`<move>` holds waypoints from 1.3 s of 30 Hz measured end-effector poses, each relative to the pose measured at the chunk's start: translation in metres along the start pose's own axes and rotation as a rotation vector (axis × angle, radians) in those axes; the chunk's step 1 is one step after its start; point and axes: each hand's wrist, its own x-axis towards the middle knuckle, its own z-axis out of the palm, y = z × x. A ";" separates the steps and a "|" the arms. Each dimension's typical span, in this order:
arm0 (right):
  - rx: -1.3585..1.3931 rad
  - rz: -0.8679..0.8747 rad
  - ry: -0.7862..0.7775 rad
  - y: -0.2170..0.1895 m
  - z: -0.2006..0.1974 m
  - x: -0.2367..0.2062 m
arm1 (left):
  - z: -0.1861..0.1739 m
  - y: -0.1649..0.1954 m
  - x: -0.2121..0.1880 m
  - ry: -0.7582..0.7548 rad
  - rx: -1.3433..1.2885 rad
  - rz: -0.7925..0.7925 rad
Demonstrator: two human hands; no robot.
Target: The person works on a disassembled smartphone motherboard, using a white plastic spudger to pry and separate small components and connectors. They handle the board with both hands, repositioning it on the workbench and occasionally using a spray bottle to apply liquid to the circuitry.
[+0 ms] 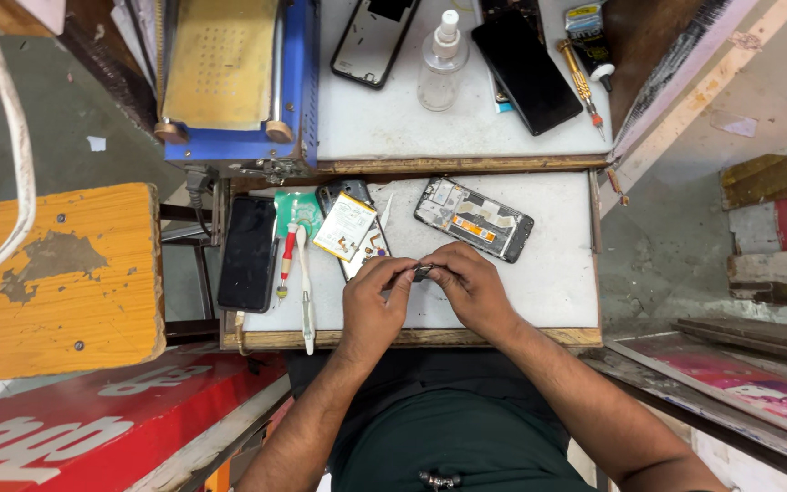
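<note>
We are pinching a small dark part between both hands, brought together over the bench; the opened phone is lying apart, unassembled.

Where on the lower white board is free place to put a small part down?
Free: the right strip of the white board, between the opened phone and the front edge, beside the right hand. Crowded: left side, around the black phone, battery and screwdrivers.
</note>
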 end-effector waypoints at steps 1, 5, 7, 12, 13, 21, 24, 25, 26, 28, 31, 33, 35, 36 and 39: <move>-0.003 0.001 0.004 0.001 0.000 0.000 | 0.001 -0.001 0.001 -0.005 0.000 0.005; -0.013 0.022 0.008 0.005 0.001 -0.003 | 0.003 -0.003 0.000 0.006 0.001 -0.007; 0.005 0.034 0.027 0.007 0.002 -0.005 | 0.002 -0.004 0.000 -0.006 -0.001 0.001; 0.025 0.065 0.031 0.009 0.005 -0.006 | 0.002 -0.006 0.001 -0.048 0.000 -0.038; 0.040 0.038 0.039 0.008 0.005 -0.006 | 0.002 -0.006 0.001 -0.047 -0.002 -0.038; -0.280 -0.276 0.102 -0.009 0.004 -0.003 | 0.002 -0.004 0.002 -0.036 -0.036 -0.109; -0.343 -0.312 0.113 -0.018 0.005 0.002 | 0.001 -0.007 0.005 -0.029 -0.073 -0.123; -0.350 -0.309 0.112 -0.021 0.005 0.004 | 0.001 -0.008 0.006 -0.035 -0.088 -0.127; -0.357 -0.305 0.112 -0.024 0.004 0.005 | 0.001 -0.010 0.007 -0.041 -0.101 -0.151; -0.402 -0.264 0.076 -0.029 0.002 0.008 | 0.002 -0.015 0.008 -0.055 -0.128 -0.195; -0.446 -0.163 -0.005 -0.034 -0.003 0.013 | 0.004 -0.022 0.011 -0.077 -0.145 -0.241; -0.476 -0.120 -0.053 -0.037 -0.006 0.017 | 0.005 -0.026 0.013 -0.088 -0.169 -0.263; -0.518 -0.111 -0.086 -0.039 -0.008 0.021 | 0.006 -0.027 0.015 -0.101 -0.172 -0.280; -0.538 -0.090 -0.108 -0.040 -0.009 0.023 | 0.005 -0.026 0.016 -0.108 -0.165 -0.287; -0.588 -0.046 -0.158 -0.041 -0.010 0.028 | 0.003 -0.020 0.016 -0.072 -0.068 -0.236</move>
